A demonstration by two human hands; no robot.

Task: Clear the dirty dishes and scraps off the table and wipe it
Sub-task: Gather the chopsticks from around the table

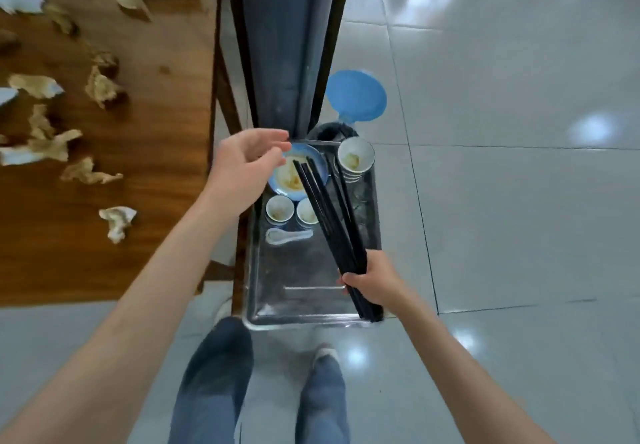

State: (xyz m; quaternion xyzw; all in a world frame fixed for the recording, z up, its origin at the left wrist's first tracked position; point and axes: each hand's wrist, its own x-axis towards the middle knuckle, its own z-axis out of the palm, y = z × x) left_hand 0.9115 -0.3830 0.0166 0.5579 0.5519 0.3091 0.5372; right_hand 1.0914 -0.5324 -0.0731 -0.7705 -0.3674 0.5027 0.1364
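Note:
My right hand point(372, 281) grips a bundle of black chopsticks point(325, 215) over a metal tray point(298, 291); their tips lie across a dirty blue plate point(287, 177). My left hand point(246, 163) hovers open beside the plate's left rim, holding nothing. In the tray stand two small soiled cups point(278, 209), a white spoon point(287, 236) and a stack of bowls point(356, 157) at the far right. The wooden table point(145, 139) on the left carries several crumpled, stained napkins point(117, 222).
The tray rests on a dark chair seat whose back point(287, 45) rises beyond it. A blue lid point(356, 95) and a dark bin point(329, 132) sit on the tiled floor behind the tray. My legs stand just before the tray's near edge.

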